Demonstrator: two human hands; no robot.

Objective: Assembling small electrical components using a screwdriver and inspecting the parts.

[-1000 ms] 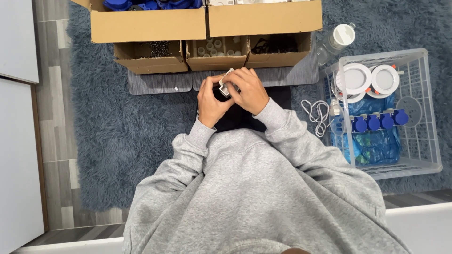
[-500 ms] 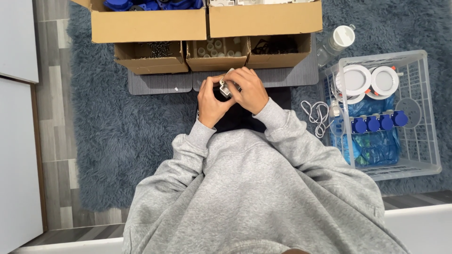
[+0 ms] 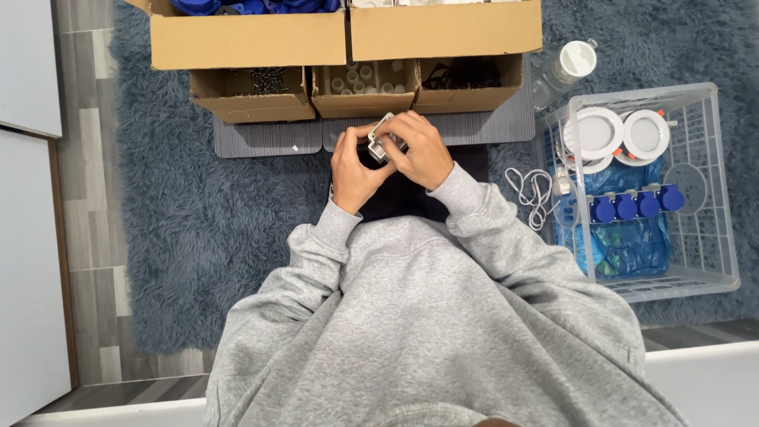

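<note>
Nearest the camera, a grey sweatshirt (image 3: pixel 427 316) fills the lower view, both sleeves reaching forward over a blue-grey shaggy rug (image 3: pixel 198 229). Just beyond the cuffs, the left hand (image 3: pixel 353 168) and right hand (image 3: pixel 423 150) meet around a small grey-and-white boxy part (image 3: pixel 381 144). The part sits between the two hands, touching both: the left hand's fingers curl against its left side, and the right hand closes over its right side and top. Both hands are gripping it; most of the part is hidden by fingers.

Beyond the part lies a dark ribbed mat (image 3: pixel 269 136), and past that three small open cardboard boxes (image 3: pixel 360 91) in a row, backed by larger cardboard boxes (image 3: pixel 348 32). To the right of the part, well apart, stands a clear plastic crate (image 3: pixel 711 229) holding white round fittings (image 3: pixel 621 133) and blue capped pieces (image 3: pixel 636 205). A white cord (image 3: pixel 531 190) lies between part and crate.
</note>
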